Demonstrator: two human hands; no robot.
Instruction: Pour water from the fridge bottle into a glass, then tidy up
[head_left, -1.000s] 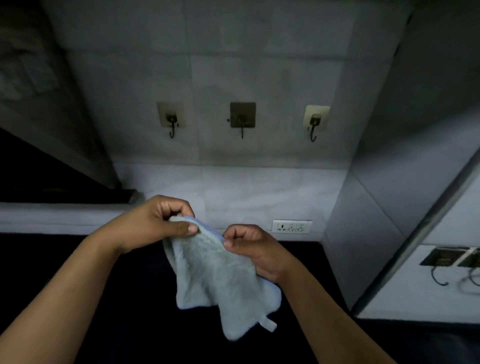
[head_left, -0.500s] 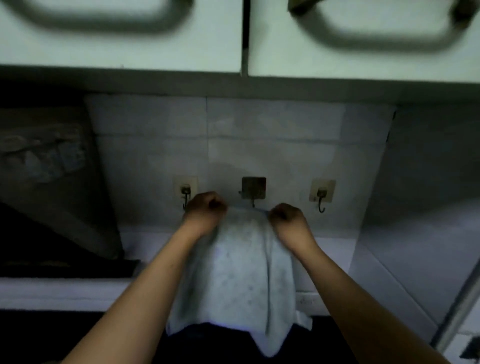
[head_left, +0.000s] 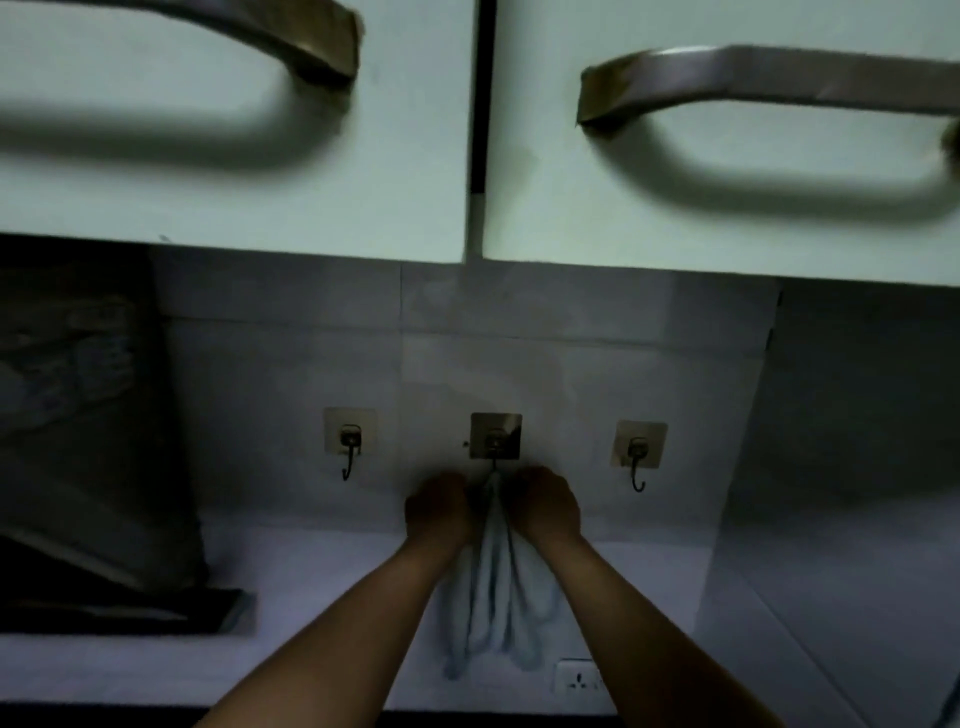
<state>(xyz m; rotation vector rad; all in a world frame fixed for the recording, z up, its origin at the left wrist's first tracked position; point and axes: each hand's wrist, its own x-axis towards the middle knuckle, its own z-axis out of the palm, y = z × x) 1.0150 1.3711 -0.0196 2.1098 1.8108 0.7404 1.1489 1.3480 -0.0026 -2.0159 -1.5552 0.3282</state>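
Head view: both hands (head_left: 439, 512) (head_left: 548, 506) seemingly pinch fluffy towel (head_left: 496, 597) at square hook (head_left: 496, 436).

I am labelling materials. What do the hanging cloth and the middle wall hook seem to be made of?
Cloth: apparently soft terry or microfibre, pale blue, with a fuzzy matte pile and limp folds. Middle hook: probably metal, since its square plate looks shiny and reflective; dim light leaves this uncertain.

No legible text, label, brand, number or sign in the head view. Faint pale markings on the dark panel (head_left: 78, 364) at left are too blurred to read. The wall socket (head_left: 576, 678) shows no readable marking.
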